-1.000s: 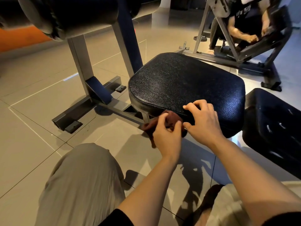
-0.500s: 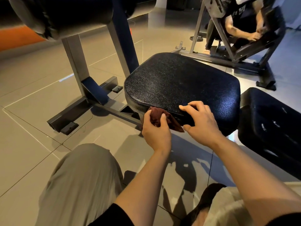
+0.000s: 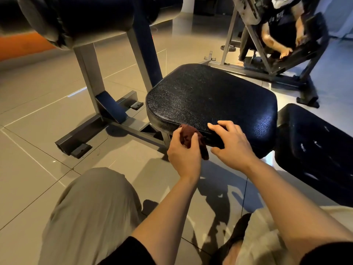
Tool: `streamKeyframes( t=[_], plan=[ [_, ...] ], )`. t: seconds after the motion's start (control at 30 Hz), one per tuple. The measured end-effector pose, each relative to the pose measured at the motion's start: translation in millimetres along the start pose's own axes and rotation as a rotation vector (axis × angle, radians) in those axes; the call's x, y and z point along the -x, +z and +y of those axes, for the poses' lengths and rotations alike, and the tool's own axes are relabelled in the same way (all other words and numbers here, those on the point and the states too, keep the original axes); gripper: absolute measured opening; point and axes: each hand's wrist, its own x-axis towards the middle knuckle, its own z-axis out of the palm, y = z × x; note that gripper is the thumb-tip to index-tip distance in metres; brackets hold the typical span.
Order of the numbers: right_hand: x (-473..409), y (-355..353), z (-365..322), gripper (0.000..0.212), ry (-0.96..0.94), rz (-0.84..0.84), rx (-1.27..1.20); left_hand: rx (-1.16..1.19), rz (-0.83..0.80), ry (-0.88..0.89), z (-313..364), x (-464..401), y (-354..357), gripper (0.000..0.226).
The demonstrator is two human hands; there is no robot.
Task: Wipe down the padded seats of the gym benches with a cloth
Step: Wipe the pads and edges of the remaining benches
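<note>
- left hand (image 3: 184,153) has fingers bunched round the cloth (image 3: 191,139) at the seat (image 3: 210,98) edge, should press flatter
- right hand (image 3: 231,144) fingers spread, bracing the pad

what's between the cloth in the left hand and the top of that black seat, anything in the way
Nothing visible. The left hand grips the dark red cloth at the near edge of the black padded seat, whose top is bare. The right hand rests beside it on the same edge.

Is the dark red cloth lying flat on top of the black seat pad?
No, the left hand grips the bunched cloth against the front edge of the seat pad.
</note>
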Motion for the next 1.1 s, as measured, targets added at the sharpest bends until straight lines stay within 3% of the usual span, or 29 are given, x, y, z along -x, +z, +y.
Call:
streamKeyframes(
  t=[0.33, 0.53, 0.77, 1.0, 1.1],
  plan=[
    [0, 0, 5, 0.071, -0.019, -0.005, -0.013, -0.063, -0.026, -0.045, -7, -3, 5, 0.027],
    [5, -7, 5, 0.074, -0.026, -0.081, -0.037, -0.195, -0.129, -0.27, -36, 7, -4, 0.03],
    [-4, -24, 20, 0.056, -0.003, -0.063, -0.262, 0.015, -0.175, 0.139, -1, 16, 10, 0.025],
    [-4, -16, 20, 0.056, -0.017, -0.032, -0.244, -0.051, -0.156, 0.121, -9, 12, 20, 0.027],
    [-1, -14, 20, 0.057, -0.023, -0.035, -0.24, -0.123, -0.192, 0.036, -21, 13, 17, 0.025]
  ],
)
